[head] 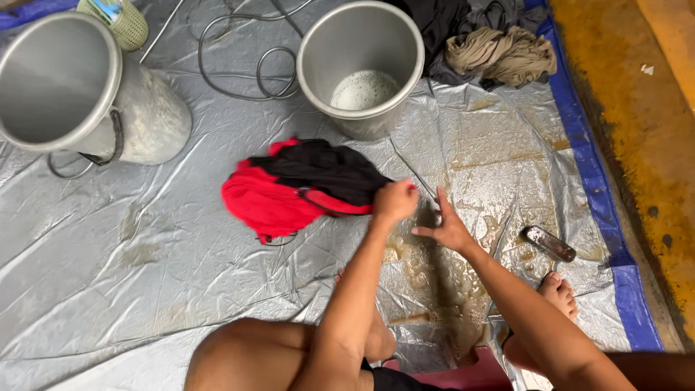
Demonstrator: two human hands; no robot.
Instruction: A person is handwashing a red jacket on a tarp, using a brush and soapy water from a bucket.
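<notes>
Left hand [394, 200] fisted on wet red-and-black cloth garment [300, 187], bunched on silver plastic tarp [145, 261] w/ blue edge, just below round metal bucket [360, 65]. Right hand [443, 230] open, fingers spread, touching tarp beside it.

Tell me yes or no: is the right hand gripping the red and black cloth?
No, the right hand is open beside it; the left hand grips the cloth.

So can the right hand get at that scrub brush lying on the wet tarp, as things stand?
Probably yes. The right hand hangs open and empty, and the brush lies just to its right on the tarp with nothing between them; the left hand grips the red-and-black garment.
</notes>
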